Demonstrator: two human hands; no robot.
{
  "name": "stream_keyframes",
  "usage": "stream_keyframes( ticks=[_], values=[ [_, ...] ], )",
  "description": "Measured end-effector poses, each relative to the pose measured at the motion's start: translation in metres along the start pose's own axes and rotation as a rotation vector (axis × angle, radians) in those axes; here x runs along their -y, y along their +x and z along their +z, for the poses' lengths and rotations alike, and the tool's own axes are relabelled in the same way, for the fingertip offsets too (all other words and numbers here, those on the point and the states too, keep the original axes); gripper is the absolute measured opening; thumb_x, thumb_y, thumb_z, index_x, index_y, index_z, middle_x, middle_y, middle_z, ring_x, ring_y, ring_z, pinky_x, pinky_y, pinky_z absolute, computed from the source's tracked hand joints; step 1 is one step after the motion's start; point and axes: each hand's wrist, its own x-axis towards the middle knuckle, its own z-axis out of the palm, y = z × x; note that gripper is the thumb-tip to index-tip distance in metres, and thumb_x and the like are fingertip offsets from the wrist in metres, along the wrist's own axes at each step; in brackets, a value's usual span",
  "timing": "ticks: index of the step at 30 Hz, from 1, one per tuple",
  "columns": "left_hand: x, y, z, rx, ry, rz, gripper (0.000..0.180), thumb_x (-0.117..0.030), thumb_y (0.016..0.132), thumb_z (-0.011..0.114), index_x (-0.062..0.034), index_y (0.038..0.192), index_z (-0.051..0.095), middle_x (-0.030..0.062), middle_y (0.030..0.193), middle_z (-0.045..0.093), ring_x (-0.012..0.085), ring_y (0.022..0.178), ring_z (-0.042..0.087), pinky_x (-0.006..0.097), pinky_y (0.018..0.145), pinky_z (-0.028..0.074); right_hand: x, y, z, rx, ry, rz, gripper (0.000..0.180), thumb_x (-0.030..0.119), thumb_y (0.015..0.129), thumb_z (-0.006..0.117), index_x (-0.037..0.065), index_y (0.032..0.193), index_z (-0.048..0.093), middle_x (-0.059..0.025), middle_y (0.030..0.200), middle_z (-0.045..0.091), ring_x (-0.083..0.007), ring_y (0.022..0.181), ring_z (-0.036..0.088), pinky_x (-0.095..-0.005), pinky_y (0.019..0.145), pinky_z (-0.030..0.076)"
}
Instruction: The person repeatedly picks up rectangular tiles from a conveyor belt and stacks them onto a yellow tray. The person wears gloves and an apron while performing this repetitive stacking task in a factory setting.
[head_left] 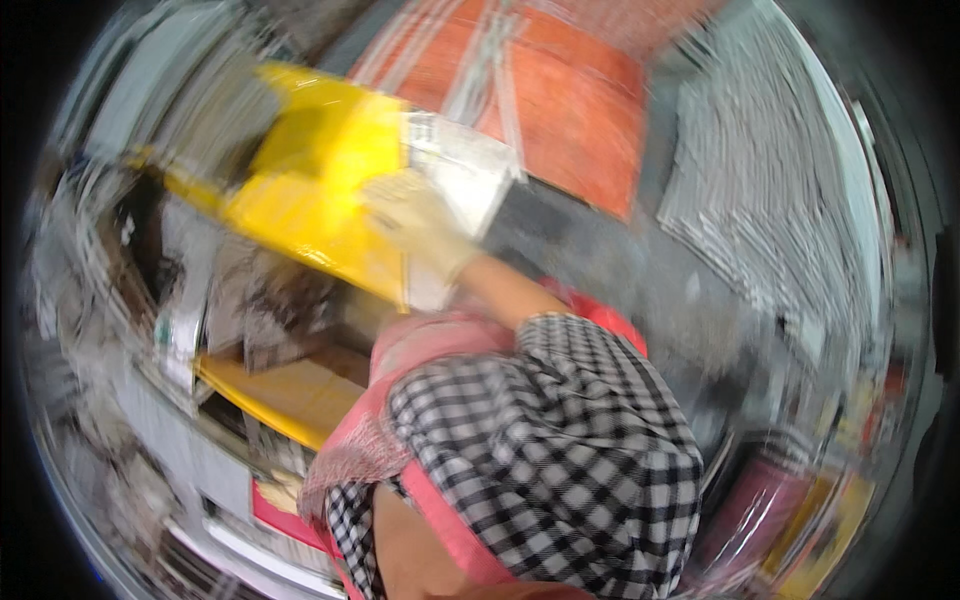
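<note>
My right hand (415, 222), in a cream glove, reaches across a glossy yellow surface (310, 220) and lies at its right edge, beside a white sheet or panel (465, 165). Motion smears its fingers, so whether they grip anything cannot be made out. Low at the left, beside my body, a cream patch looks like part of my gloved left hand (283, 493); its fingers are hidden or too blurred to read. Black-and-white checked sleeves and a pink apron cover my arms and front.
Beyond the yellow surface lies a large orange stack (570, 110) with pale straps. Tall piles of grey sheets (765, 190) stand at the right. Under the yellow top is a cluttered shelf (290, 375) with a yellow edge. A pink wrapped roll (750, 520) stands at lower right.
</note>
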Motion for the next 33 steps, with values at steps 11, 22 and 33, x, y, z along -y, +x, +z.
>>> stream_keyframes(
  ticks=[11, 22, 33],
  values=[
    [-0.07, 0.033, 0.002, 0.49, -0.015, 0.075, 0.038, -0.036, 0.102, 0.063, -0.002, 0.118, 0.064, 0.0171, 0.111, 0.066, 0.0313, 0.105, 0.061, 0.044, 0.093, 0.048, 0.001, -0.027, 0.036, -0.355, -0.123, 0.121, 0.01, 0.022, 0.079, 0.067, 0.014, 0.077, 0.063, -0.0002, 0.089, 0.064, -0.0219, 0.097, 0.06, -0.0389, 0.097, 0.046],
    [-0.088, 0.045, -0.015, 0.605, -0.07, -0.001, 0.039, -0.04, 0.103, 0.063, -0.0026, 0.112, 0.066, 0.0144, 0.105, 0.066, 0.0275, 0.096, 0.061, 0.041, 0.087, 0.05, 0.012, -0.028, 0.043, -0.306, -0.252, 0.131, 0.009, 0.023, 0.076, 0.065, 0.017, 0.071, 0.062, 0.0032, 0.083, 0.063, -0.0183, 0.093, 0.06, -0.0353, 0.094, 0.044],
    [-0.09, 0.024, 0.024, 0.701, -0.282, -0.173, 0.042, -0.044, 0.104, 0.062, -0.0032, 0.105, 0.067, 0.0118, 0.098, 0.067, 0.0236, 0.088, 0.061, 0.037, 0.082, 0.051, 0.006, -0.022, 0.034, -0.271, -0.117, 0.016, 0.015, 0.029, 0.075, 0.07, 0.015, 0.079, 0.064, -0.0004, 0.09, 0.063, -0.0224, 0.098, 0.059, -0.0396, 0.099, 0.041]
  ],
)
